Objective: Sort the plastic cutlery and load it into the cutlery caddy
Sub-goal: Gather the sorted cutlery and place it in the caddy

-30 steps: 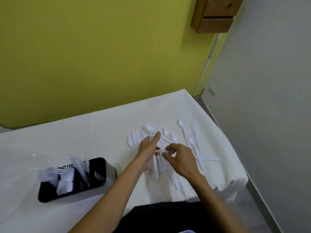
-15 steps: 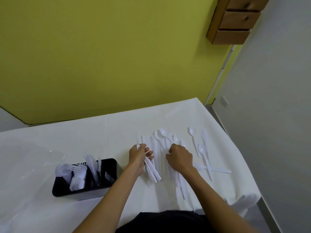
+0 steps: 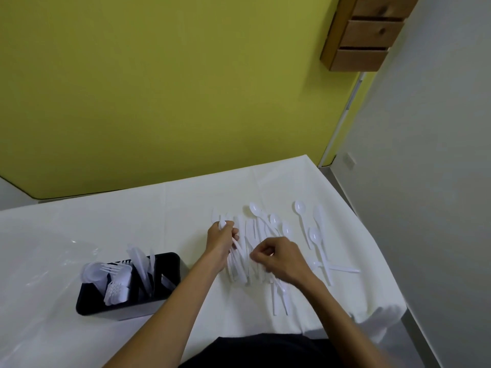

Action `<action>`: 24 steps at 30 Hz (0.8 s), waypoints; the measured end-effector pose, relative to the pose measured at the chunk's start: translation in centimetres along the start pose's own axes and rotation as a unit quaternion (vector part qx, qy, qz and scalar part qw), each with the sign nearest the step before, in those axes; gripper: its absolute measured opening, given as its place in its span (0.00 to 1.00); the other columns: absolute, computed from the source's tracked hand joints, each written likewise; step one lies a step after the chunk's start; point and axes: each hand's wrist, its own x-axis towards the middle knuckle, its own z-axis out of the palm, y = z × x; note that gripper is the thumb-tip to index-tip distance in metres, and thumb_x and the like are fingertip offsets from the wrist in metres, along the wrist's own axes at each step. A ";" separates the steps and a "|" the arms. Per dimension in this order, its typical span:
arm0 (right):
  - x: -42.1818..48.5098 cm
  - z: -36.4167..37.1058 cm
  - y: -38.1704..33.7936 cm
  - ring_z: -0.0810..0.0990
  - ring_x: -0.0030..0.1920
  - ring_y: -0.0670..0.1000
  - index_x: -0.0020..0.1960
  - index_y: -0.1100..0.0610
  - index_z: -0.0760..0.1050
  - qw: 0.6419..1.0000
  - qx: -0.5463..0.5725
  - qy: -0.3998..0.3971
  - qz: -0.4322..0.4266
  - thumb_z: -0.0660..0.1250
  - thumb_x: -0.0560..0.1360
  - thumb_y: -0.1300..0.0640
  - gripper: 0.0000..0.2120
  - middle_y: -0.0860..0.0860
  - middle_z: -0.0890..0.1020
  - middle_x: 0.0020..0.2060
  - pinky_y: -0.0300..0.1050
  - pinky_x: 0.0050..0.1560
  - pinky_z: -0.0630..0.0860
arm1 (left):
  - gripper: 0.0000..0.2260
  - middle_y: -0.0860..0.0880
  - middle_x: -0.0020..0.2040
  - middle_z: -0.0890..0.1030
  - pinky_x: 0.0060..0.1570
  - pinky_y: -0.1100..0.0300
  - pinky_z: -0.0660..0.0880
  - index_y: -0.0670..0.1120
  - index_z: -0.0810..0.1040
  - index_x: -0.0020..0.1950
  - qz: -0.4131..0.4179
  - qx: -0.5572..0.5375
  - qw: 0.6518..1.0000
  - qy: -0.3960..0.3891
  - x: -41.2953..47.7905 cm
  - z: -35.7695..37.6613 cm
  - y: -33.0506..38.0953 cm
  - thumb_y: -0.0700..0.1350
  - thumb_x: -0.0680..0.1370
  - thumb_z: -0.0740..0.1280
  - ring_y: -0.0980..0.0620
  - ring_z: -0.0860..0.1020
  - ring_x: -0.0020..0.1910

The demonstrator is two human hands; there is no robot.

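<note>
Left hand (image 3: pixel 221 241) now grips a gathered bundle of knives (image 3: pixel 237 264); right hand (image 3: pixel 279 257), lifted since, pinches one more piece. Caddy (image 3: pixel 127 285) next.

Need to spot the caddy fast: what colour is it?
Black, on the white tablecloth, holding white cutlery. The caddy shows best in the head view, lower left.

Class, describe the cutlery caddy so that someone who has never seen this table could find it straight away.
Start at the table with the white cloth below the yellow wall. On its left part, to the left of the person's left hand, stands the cutlery caddy. It is the only black thing on the cloth, a box with white forks, spoons and knives standing in it, while the loose cutlery lies flat.
</note>
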 end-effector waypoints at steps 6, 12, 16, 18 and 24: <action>6.0 0.1 2.6 0.79 0.57 0.56 0.70 0.54 0.70 0.982 -0.142 0.117 0.044 0.61 0.80 0.55 0.19 0.52 0.77 0.60 0.49 0.55 0.75 | 0.04 0.47 0.37 0.76 0.39 0.56 0.75 0.44 0.74 0.52 -0.026 -0.068 0.997 0.001 -0.3 -0.3 0.8 0.39 0.82 0.60 0.50 0.78 0.32; 7.5 0.3 2.7 0.78 0.44 0.56 0.54 0.59 0.73 0.964 -0.241 0.104 0.043 0.58 0.78 0.60 0.08 0.54 0.76 0.52 0.48 0.45 0.75 | 0.05 0.46 0.39 0.75 0.32 0.59 0.73 0.45 0.73 0.46 -0.024 -0.061 0.998 -0.007 -0.5 -0.7 1.1 0.38 0.80 0.60 0.51 0.74 0.31; 5.9 -0.3 1.6 0.80 0.49 0.54 0.58 0.56 0.77 0.975 -0.181 0.130 -0.008 0.62 0.79 0.56 0.10 0.52 0.78 0.54 0.47 0.48 0.78 | 0.10 0.48 0.37 0.75 0.35 0.57 0.72 0.45 0.74 0.50 0.007 0.001 1.000 -0.016 -0.3 -0.1 1.1 0.52 0.80 0.66 0.52 0.73 0.32; 4.0 0.2 0.7 0.80 0.50 0.51 0.58 0.54 0.78 0.978 -0.153 0.133 -0.052 0.63 0.79 0.54 0.10 0.49 0.79 0.53 0.45 0.49 0.77 | 0.18 0.47 0.41 0.78 0.40 0.56 0.74 0.47 0.73 0.56 0.022 0.035 0.999 -0.020 -0.5 0.5 1.3 0.60 0.78 0.67 0.51 0.75 0.36; 0.9 0.5 2.0 0.80 0.50 0.44 0.55 0.50 0.81 0.988 -0.091 0.108 -0.060 0.65 0.78 0.50 0.09 0.44 0.83 0.49 0.37 0.48 0.75 | 0.08 0.45 0.46 0.81 0.39 0.57 0.76 0.43 0.76 0.57 0.055 0.039 0.997 -0.025 -0.7 1.3 0.8 0.45 0.83 0.62 0.51 0.78 0.39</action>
